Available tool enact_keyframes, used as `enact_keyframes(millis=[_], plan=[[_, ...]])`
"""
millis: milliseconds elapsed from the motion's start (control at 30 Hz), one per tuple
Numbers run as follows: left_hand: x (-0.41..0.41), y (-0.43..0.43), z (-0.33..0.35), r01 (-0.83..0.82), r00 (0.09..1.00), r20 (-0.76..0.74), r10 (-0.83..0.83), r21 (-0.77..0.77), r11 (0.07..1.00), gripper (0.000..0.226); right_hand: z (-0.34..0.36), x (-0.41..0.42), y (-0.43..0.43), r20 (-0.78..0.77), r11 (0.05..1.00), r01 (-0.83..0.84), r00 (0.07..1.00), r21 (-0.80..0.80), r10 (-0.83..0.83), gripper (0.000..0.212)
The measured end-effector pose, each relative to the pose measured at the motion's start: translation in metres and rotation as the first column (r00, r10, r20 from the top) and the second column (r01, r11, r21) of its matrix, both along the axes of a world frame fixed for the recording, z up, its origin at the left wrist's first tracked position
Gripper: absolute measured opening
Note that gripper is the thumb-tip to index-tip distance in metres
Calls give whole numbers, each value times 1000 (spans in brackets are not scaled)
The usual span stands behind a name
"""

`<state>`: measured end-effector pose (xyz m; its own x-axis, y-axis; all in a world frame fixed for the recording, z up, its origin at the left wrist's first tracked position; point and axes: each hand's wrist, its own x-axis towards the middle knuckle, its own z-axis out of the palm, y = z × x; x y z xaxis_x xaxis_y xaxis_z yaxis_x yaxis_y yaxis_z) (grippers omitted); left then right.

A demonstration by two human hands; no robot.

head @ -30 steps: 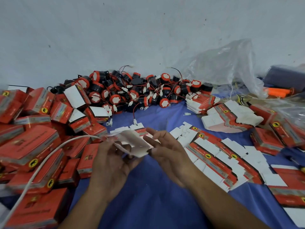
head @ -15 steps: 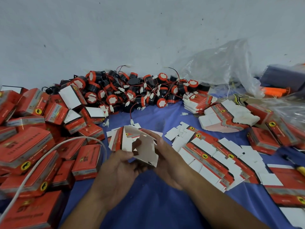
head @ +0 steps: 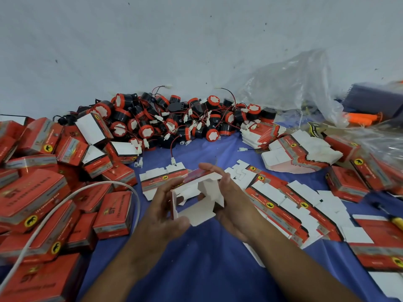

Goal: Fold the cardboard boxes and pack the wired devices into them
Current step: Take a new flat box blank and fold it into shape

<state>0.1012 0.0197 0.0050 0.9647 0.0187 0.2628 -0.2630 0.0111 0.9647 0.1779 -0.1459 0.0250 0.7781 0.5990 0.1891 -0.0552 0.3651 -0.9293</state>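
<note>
at far left lie finished boxes (head: 32, 192). at centre the left hand (head: 165, 205) grips one side of the half-formed box (head: 196, 203), and the right hand (head: 233, 201) clasps the other. step: folding. next, i judge, the loose end flaps need tucking shut before a wired device (head: 212, 134) goes in. half a second ago the box was flatter and tilted.

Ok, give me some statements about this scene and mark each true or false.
1. The left hand and the right hand both hold the half-folded red-and-white cardboard box. True.
2. A device already sits inside that box. False: only bare white card shows inside.
3. The black-and-red round wired devices are piled by the wall. True.
4. The closed red cardboard boxes are heaped on the right. False: they lie left; flat unfolded box blanks lie right.
</note>
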Motion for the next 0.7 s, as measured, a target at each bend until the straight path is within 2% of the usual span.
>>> enact_keyframes(millis=[100, 233, 367, 467, 567, 700], plan=[[0, -3, 1, -60, 998, -22, 61, 69, 996, 84, 0, -2, 3, 36, 995, 89, 996, -45, -87, 93], [-4, -5, -2, -149, 988, -29, 151, 70, 986, 62, -1, -4, 5, 120, 982, 135, 985, -129, -120, 87], [-2, -8, 0, -193, 981, -3, 193, -44, 980, 60, 1, -4, 3, 114, 995, 23, 993, -100, -12, 91], [0, -8, -1, -268, 962, -1, 272, -158, 950, 42, 2, -3, 1, 38, 988, -145, 988, -55, 147, 83], [1, -6, -1, -331, 943, -1, 334, -125, 935, 37, 0, -3, -1, -32, 970, -244, 969, -6, 244, 83], [-1, -6, 2, -373, 922, 77, 379, -80, 924, 34, -4, -2, 1, -15, 975, -213, 977, -69, 213, 57]])
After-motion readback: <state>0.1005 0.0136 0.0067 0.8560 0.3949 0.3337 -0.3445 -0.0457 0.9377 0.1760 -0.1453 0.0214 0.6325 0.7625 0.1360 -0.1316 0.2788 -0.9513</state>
